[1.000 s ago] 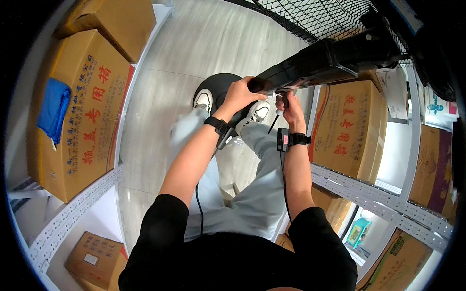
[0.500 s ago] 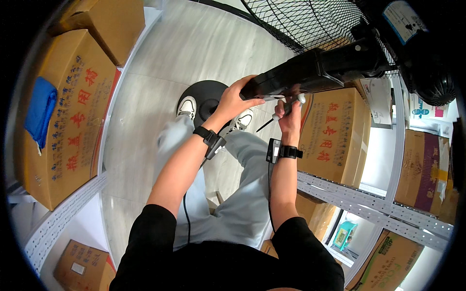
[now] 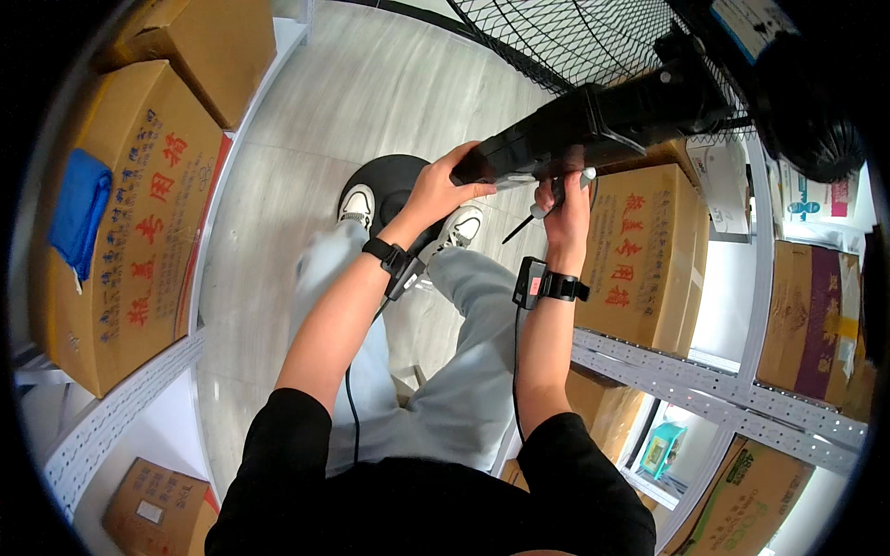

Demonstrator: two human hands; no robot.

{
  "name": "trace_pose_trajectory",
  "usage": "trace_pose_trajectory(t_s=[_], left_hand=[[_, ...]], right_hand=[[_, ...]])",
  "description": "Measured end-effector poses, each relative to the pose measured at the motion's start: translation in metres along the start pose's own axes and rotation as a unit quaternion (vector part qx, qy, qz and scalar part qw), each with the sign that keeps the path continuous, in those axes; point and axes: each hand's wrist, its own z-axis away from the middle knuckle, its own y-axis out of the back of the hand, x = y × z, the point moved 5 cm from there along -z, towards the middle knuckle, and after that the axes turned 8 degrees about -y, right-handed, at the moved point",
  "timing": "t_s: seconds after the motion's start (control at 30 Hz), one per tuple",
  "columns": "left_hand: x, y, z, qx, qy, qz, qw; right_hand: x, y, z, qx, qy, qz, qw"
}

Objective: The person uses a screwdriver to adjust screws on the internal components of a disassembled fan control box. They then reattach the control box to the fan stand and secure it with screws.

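Observation:
A black floor fan stands before me, with its glossy control housing (image 3: pixel 547 139) reaching up to the right. My left hand (image 3: pixel 436 195) is closed around the housing's near left end, thumb along its lower side. Just under the housing, my right hand (image 3: pixel 569 222) is wrapped round a screwdriver (image 3: pixel 520 228) with a grey and black handle. The dark shaft points down and left, its tip apart from the fan. Below my left hand lies the round black fan base (image 3: pixel 382 170), with my shoes on or beside it.
The fan's wire cage (image 3: pixel 575 42) and motor cover (image 3: pixel 807 111) fill the upper right. Cardboard boxes line both sides: a large box (image 3: pixel 640 259) on the right shelf and another (image 3: pixel 139 232) on the left, with a blue cloth (image 3: pixel 81 208) on it. Perforated metal shelf rails (image 3: pixel 705 389) run nearby.
My right hand has shifted slightly right with the screwdriver, nearer the housing. The housing and cage sit a little further left and higher in view. My left hand keeps its hold.

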Motion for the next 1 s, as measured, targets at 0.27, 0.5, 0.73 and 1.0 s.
trace_pose_trajectory(t_s=[0.27, 0.5, 0.73, 1.0], left_hand=[[-0.001, -0.002, 0.005, -0.009, 0.007, -0.042, 0.999], [-0.012, 0.001, -0.008, -0.053, 0.008, -0.092, 0.994], [-0.002, 0.019, -0.012, -0.078, 0.061, -0.165, 0.981], [0.096, 0.177, 0.039, 0.079, 0.034, -0.303, 0.949]], right_hand=[[0.014, 0.008, 0.023, 0.115, -0.007, -0.093, 0.989], [0.080, 0.062, 0.076, 0.208, -0.103, -0.247, 0.941], [0.119, 0.085, 0.080, 0.186, -0.123, -0.376, 0.899], [0.152, 0.130, 0.079, 0.259, -0.145, -0.248, 0.922]])
